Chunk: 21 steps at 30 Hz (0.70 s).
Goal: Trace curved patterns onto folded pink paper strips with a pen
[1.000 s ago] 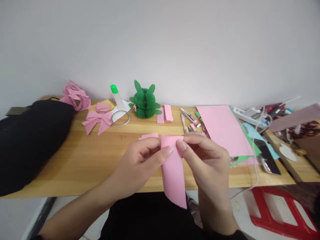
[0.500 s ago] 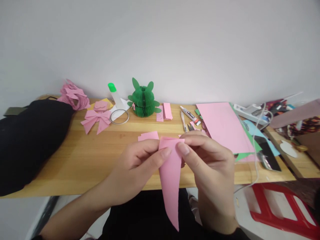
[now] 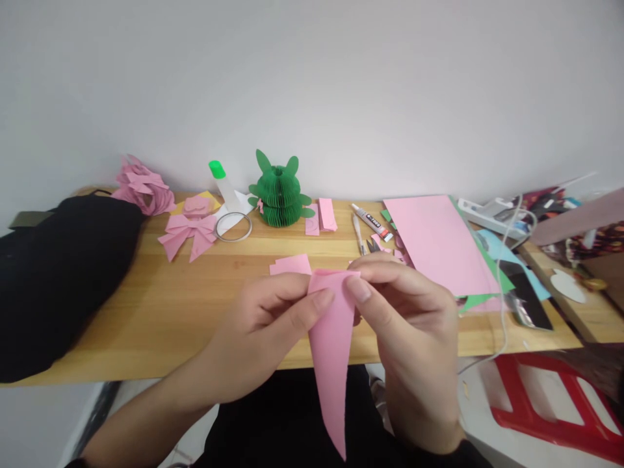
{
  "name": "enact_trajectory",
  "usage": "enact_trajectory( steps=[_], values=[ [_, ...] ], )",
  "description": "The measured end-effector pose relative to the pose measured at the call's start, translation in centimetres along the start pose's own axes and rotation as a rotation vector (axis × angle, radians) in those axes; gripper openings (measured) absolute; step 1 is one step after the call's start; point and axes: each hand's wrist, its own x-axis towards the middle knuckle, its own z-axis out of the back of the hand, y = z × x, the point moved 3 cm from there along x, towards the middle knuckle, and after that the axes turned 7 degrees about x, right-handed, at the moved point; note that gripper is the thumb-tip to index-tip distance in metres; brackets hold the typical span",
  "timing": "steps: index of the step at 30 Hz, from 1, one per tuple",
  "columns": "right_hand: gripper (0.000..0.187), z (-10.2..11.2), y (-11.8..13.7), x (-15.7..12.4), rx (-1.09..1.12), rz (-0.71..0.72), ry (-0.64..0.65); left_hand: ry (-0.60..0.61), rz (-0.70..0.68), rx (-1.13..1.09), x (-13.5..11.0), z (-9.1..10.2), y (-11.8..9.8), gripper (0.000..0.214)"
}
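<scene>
A tapering strip of pink paper (image 3: 332,364) hangs from my two hands over the table's front edge, its pointed end down. The top of the strip is folded over. My left hand (image 3: 273,325) pinches it at the upper left, thumb in front and fingers behind. At the upper right corner my right hand (image 3: 409,331) pinches it the same way. Both hands' fingertips behind the paper are partly hidden. Just beyond my left hand lie some pink paper pieces (image 3: 292,264). Past my right hand show scissors (image 3: 373,246), partly covered.
Behind stand a green paper honeycomb figure (image 3: 279,198) and a glue bottle (image 3: 223,185). A pink paper bow (image 3: 189,233) and a tape ring (image 3: 233,238) lie left. To the right are a glue tube (image 3: 373,223), pink sheets (image 3: 441,247) and a phone (image 3: 529,302). A black bag (image 3: 68,279) sits far left.
Both hands keep their pinch on the pink paper strip. Its lower tip has shifted slightly down and left. The view has moved a little.
</scene>
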Motion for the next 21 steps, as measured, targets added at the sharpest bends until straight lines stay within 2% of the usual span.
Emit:
enact_trajectory(
  steps=[8,13,15,18,21],
  values=[
    [0.016,-0.1,0.0,-0.1,0.008,0.010,0.004,0.007,-0.016,-0.042,0.0,0.0,-0.2,0.030],
    [0.015,0.0,0.0,-0.1,-0.013,0.028,0.006,-0.030,-0.047,-0.028,0.1,0.2,-0.2,0.026],
    [0.015,0.2,0.0,0.0,-0.023,0.032,0.002,-0.070,-0.077,0.016,0.1,0.4,-0.4,0.022],
    [0.015,0.4,0.0,-0.1,-0.041,0.034,0.004,-0.192,-0.127,0.038,0.2,1.0,-0.6,0.010],
    [0.014,0.4,0.0,-0.1,-0.051,0.032,0.009,-0.275,-0.151,0.054,0.3,1.2,-0.7,0.008]
  ],
)
